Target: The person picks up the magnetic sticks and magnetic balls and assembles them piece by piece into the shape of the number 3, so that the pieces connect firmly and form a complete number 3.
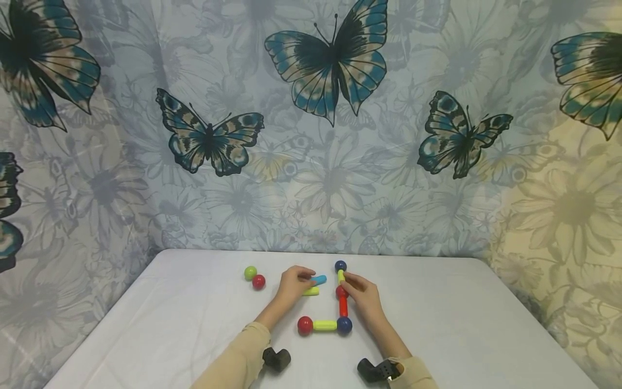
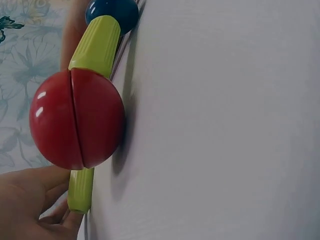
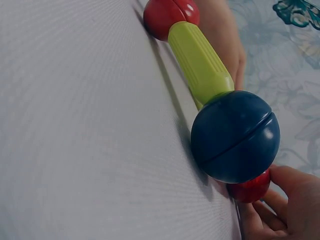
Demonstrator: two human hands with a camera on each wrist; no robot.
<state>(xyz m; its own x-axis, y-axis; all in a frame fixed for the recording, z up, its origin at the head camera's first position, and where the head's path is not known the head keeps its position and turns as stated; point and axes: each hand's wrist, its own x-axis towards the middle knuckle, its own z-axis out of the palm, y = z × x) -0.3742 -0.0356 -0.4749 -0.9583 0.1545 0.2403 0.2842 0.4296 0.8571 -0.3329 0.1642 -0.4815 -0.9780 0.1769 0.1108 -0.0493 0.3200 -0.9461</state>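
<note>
Head view, left hand: The left hand [image 1: 293,283] pinches the end of a blue stick [image 1: 319,280] over the tabletop [image 1: 452,313], with a loose yellow-green stick [image 1: 311,292] just beside its fingers.
Head view, right hand: The right hand [image 1: 365,294] grasps the middle red ball [image 1: 341,293] of a joined toy frame, fingertips close to the far yellow-green stick [image 1: 341,277].
Toy frame: On the tabletop, an end red ball [image 1: 305,325], a near yellow-green stick [image 1: 325,326] and a corner blue ball [image 1: 344,325] form one side; a red stick [image 1: 343,307], the middle red ball, the far yellow-green stick and a far blue ball [image 1: 340,266] form the other.
Loose balls: A green ball [image 1: 250,273] and a loose red ball [image 1: 258,282] sit together, left of the left hand.
Backdrop: Butterflies [image 1: 210,135] decorate a floral cloth [image 1: 335,216].
Left wrist view: The end red ball looms large, the loose yellow-green stick beside the left fingers; whether they touch it cannot be told.
Right wrist view: The corner blue ball partly covers the red piece in the right grip.
</note>
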